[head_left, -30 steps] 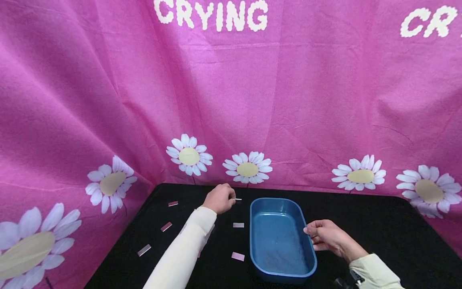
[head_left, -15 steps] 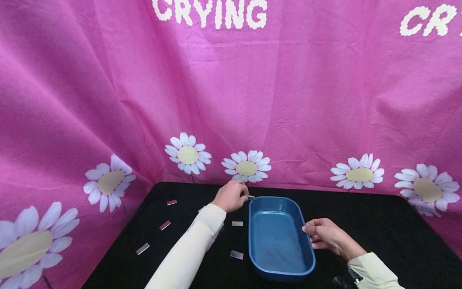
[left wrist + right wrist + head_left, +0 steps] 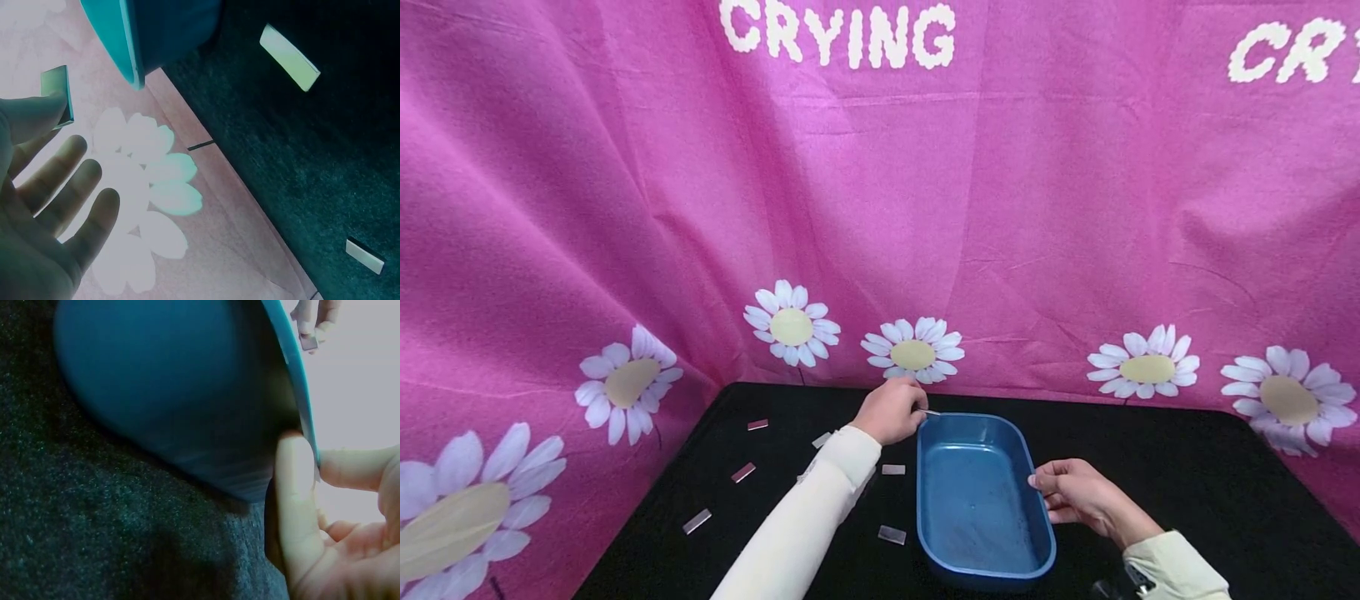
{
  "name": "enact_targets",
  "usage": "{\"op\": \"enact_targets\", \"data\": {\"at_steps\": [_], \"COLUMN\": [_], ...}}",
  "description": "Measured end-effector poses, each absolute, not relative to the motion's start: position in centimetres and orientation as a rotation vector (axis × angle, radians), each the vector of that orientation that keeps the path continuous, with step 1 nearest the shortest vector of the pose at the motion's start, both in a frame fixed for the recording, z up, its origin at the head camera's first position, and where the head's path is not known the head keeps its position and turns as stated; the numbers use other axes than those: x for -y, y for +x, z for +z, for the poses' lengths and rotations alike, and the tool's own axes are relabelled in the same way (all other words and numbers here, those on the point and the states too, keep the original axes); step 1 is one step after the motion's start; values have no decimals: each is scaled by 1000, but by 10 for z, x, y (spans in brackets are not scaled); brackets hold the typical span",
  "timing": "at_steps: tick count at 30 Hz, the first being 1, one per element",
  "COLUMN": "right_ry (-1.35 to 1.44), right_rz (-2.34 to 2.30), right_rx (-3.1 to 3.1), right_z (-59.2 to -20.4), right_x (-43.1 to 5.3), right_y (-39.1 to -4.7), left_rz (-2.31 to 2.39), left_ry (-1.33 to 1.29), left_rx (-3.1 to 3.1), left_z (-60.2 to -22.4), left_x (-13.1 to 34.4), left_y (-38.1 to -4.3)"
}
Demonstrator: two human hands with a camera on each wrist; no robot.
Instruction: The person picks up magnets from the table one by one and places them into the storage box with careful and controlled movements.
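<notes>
Between thumb and fingers, my left hand pinches a small flat rectangular piece, which in the head view reaches the far left corner of a blue tub's rim. My right hand grips the right rim of that blue tub, thumb on one side of the wall and finger on the other in the right wrist view. The tub's visible inside holds nothing. Left of it lie a flat piece and, nearer me, another flat piece.
Farther left on the black tabletop lie more small pieces: a reddish piece, a second reddish piece and a greyish piece. Others sit partly behind my left sleeve. A pink curtain with printed daisies hangs behind the table.
My left hand has moved right with the small flat piece, from above the table to the tub's far left corner. My right hand keeps its grip on the tub's rim.
</notes>
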State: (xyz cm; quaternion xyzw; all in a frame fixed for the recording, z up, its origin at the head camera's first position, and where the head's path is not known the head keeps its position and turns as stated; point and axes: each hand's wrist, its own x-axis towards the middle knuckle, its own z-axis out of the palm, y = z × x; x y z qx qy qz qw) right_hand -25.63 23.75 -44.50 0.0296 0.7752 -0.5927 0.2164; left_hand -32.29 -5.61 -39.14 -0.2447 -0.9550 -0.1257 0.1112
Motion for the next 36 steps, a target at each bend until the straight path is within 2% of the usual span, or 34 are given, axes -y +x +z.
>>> {"op": "enact_targets", "data": {"at_steps": [13, 20, 36], "right_ry": [14, 112, 129], "right_rz": [-1668, -1631, -1629], "right_rx": [-2132, -2164, -2162], "right_z": [-447, -445, -445], "right_x": [-238, -238, -238], "right_y": [-255, -257, -258], "left_rz": [-332, -286, -146], "left_ry": [-740, -760, -861], "left_rx": [2822, 2816, 2732], "left_z": [-389, -389, -387], "left_x": [40, 31, 3], "left_y": [-317, -317, -321]}}
